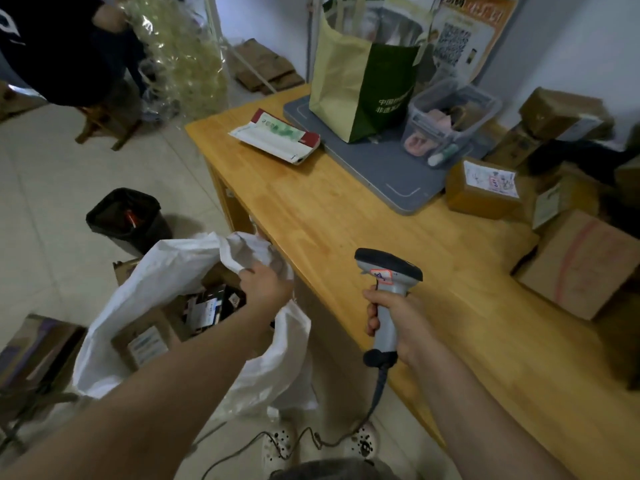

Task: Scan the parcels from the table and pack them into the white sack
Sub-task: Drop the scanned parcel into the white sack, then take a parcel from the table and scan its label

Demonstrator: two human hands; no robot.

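Crumpled white sack [162,271] (parcels [207,306] inside) in left grip [266,285], scanner [388,271] in right grip [398,323]

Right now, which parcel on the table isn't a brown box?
The flat white-and-red envelope, lying alone at the far left; the rest are brown boxes on the right.

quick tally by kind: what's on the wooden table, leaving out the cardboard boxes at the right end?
Flat mailer: 1
Grey mat: 1
Green-and-yellow bag, standing on the mat: 1
Clear plastic bin, also on the mat: 1
Total: 4
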